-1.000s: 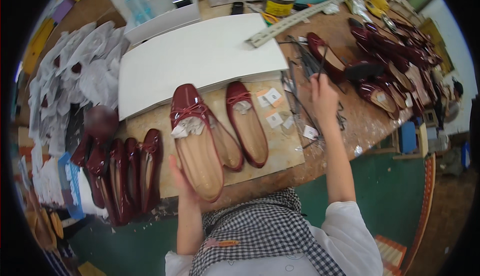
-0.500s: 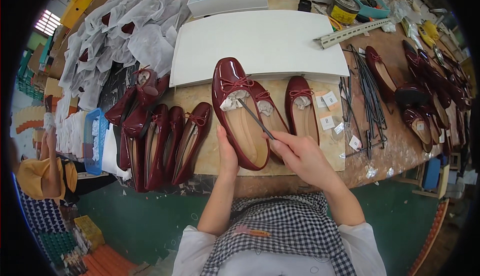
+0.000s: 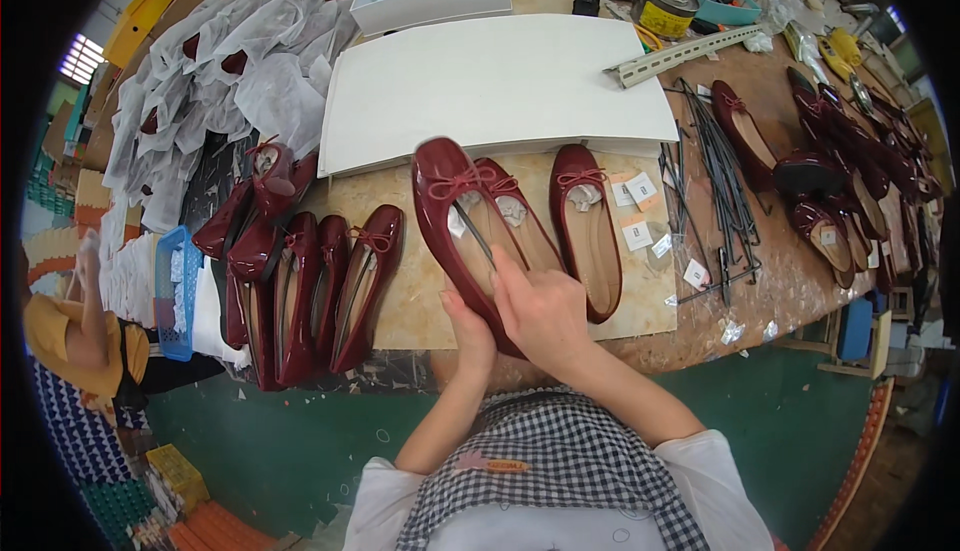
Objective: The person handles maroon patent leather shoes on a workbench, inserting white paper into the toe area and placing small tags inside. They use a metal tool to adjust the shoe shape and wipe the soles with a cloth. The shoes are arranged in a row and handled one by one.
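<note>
My left hand [image 3: 468, 329] grips the heel of a dark red ballet flat with a bow [image 3: 452, 213], tilted up over the tan work board [image 3: 420, 291]. My right hand [image 3: 540, 313] holds a thin metal rod [image 3: 474, 234] that reaches into the shoe's opening, where white paper stuffing shows. Two more red flats, one [image 3: 520, 213] just behind the held shoe and another [image 3: 588, 223] to its right, lie on the board.
A row of red flats [image 3: 300, 291] lies at the left, with paper-wrapped shoes [image 3: 220, 81] behind. A white board [image 3: 500, 81] lies beyond. Metal rods [image 3: 715, 186], paper tags [image 3: 640, 236] and more red shoes [image 3: 830, 171] are at the right. A person [image 3: 75, 331] sits far left.
My right hand went from the rods at the right to the held shoe and now pushes a thin rod into it. The view has swung left.
</note>
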`<state>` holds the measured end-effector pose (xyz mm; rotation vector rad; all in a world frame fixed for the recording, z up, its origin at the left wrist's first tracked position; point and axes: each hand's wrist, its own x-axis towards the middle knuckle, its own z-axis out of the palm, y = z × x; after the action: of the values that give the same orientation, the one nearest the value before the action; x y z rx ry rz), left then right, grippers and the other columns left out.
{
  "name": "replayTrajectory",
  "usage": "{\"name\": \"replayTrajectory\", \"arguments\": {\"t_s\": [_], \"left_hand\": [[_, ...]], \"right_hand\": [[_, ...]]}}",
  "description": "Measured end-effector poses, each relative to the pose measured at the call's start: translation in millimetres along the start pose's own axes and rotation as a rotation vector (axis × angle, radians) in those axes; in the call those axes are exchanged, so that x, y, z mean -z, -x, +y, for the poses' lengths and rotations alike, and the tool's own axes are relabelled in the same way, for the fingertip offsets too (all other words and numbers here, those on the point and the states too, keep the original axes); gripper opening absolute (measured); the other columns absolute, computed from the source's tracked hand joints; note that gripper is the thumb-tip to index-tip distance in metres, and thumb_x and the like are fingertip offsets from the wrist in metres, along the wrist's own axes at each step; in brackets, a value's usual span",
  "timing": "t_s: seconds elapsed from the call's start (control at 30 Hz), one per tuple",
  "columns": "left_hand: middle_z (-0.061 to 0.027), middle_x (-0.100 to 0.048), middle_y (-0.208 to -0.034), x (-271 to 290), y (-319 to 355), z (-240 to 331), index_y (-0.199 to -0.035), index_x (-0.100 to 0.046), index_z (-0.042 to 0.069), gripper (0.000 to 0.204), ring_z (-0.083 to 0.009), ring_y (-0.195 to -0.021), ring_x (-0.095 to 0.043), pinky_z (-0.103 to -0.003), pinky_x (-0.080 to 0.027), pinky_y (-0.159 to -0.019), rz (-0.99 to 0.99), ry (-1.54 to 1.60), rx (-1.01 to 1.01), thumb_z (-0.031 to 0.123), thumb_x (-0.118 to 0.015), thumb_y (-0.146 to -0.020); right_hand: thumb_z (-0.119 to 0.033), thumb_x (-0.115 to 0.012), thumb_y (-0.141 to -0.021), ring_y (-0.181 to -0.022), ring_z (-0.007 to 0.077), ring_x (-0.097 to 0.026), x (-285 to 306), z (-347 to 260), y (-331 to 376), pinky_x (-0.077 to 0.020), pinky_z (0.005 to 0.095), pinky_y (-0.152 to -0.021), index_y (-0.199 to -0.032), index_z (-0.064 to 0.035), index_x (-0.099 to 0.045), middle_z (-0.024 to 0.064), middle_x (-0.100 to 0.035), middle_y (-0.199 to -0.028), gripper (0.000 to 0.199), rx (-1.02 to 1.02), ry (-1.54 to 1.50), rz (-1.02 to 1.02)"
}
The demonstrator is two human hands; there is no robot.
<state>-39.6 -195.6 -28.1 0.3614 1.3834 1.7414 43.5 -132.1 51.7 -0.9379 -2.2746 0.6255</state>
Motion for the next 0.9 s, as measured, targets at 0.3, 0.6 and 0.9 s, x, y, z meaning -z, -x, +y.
{"name": "replayTrajectory", "arguments": {"t_s": [0.3, 0.6, 0.9], "left_hand": [[-0.0122, -0.066, -0.100, 56, -13, 86, -0.134, -0.047, -0.001, 0.055, -0.0208, -0.086, -0.064, -0.034, -0.051, -0.077, 0.126, -1.159, -0.573, 0.025, -0.062, -0.088], [-0.0199, -0.066, -0.091, 3, -34, 33, -0.141, -0.037, 0.000, 0.064, -0.0278, -0.081, -0.067, -0.038, -0.052, -0.070, -0.206, -0.686, -0.147, 0.030, -0.055, -0.087], [-0.0112, -0.060, -0.114, -10, -20, 18, -0.132, -0.043, -0.002, 0.055, -0.0243, -0.102, -0.060, -0.037, -0.050, -0.089, -0.220, 0.129, 0.389, 0.028, -0.054, -0.087]], "right_hand": [[-0.013, -0.066, -0.081, -0.074, 0.0340, -0.062, 114, 186, 34, -0.0495, 0.0423, -0.063, -0.091, -0.0019, -0.062, 0.0137, -0.063, -0.078, 0.015, -0.380, 0.569, 0.210], [-0.022, -0.065, -0.085, -0.063, 0.0343, -0.060, 147, 200, 45, -0.0467, 0.0463, -0.060, -0.090, -0.0077, -0.056, 0.0107, -0.063, -0.068, 0.018, -0.539, 0.500, 0.379], [-0.013, -0.065, -0.085, -0.048, 0.0271, -0.055, 92, 65, 16, -0.0413, 0.0356, -0.050, -0.120, -0.0077, -0.061, 0.0132, -0.054, -0.057, 0.036, -0.543, -0.293, -0.067]]}}
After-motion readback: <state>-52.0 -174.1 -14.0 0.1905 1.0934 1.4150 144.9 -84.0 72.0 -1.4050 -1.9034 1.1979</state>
